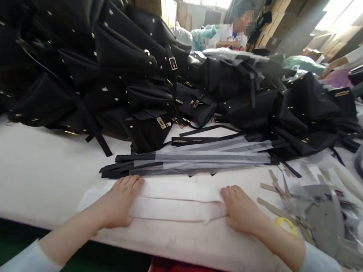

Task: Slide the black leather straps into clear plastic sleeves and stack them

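A white, translucent sheet [177, 208] lies flat on the pale table [29, 164], with long crease or edge lines running along it. At its left part rests my left hand [124, 201], palm down, its fingers bent over the material. My right hand [239, 209] is at the sheet's right end, its fingers curled together at the edge; their tips are partly hidden. Just beyond the sheet lie black straps [133, 167], partly wrapped in clear film [202, 155].
Black bags [149, 126] with metal fittings are heaped behind the straps. At the right are tan strips [271, 206], a yellow ring [286, 225], a grey object [323, 217] and plastic. Another person [231, 33] is across the table; another person's arm [336, 65] shows at far right.
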`<state>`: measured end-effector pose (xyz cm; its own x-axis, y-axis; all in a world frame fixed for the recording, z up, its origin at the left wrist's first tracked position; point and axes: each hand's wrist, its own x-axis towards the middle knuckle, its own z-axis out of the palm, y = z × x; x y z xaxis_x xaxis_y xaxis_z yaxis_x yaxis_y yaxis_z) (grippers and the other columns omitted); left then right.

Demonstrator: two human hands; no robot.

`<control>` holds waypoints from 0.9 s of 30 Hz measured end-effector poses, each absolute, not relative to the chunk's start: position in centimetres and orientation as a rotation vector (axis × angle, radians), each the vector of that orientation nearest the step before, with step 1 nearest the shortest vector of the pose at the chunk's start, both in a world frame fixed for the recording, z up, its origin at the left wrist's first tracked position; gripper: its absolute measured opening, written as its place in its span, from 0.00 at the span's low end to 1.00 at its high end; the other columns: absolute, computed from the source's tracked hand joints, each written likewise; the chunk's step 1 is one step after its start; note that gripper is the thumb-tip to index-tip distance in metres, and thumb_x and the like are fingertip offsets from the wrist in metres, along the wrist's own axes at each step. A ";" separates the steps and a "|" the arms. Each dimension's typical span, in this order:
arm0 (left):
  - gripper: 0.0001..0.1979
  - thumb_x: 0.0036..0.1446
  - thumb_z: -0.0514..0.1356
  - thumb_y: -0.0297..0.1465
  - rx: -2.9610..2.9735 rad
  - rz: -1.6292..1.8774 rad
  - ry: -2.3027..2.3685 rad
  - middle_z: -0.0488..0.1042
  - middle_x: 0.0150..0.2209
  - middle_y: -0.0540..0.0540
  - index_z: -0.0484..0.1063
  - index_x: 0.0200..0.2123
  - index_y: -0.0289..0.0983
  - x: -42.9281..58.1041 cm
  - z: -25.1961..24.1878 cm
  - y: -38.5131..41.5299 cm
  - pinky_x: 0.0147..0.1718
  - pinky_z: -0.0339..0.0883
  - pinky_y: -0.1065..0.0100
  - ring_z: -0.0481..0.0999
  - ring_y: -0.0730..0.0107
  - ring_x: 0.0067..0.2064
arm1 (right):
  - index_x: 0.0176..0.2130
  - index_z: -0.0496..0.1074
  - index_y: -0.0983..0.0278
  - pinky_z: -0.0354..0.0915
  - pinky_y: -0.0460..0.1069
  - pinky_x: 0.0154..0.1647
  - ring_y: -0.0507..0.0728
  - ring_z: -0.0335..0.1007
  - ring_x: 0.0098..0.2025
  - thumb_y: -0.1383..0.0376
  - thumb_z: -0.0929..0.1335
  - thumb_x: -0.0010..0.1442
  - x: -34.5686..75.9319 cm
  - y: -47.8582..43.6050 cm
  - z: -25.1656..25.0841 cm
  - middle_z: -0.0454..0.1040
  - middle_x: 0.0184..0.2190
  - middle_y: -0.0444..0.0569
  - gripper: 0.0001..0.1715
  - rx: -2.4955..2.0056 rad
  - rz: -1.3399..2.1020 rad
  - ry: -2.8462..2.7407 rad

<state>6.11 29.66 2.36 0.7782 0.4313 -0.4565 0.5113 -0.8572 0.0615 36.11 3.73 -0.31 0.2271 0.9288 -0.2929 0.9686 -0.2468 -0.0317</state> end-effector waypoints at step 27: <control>0.10 0.64 0.58 0.32 2.542 -0.867 0.984 0.78 0.41 0.40 0.73 0.45 0.32 -3.6 8.7 33.9 0.44 0.71 0.57 0.78 0.59 0.43 | 0.44 0.77 0.61 0.67 0.54 0.47 0.66 0.77 0.48 0.74 0.64 0.54 28.5 11.4 6.2 0.81 0.43 0.59 0.20 2.227 -1.117 1.620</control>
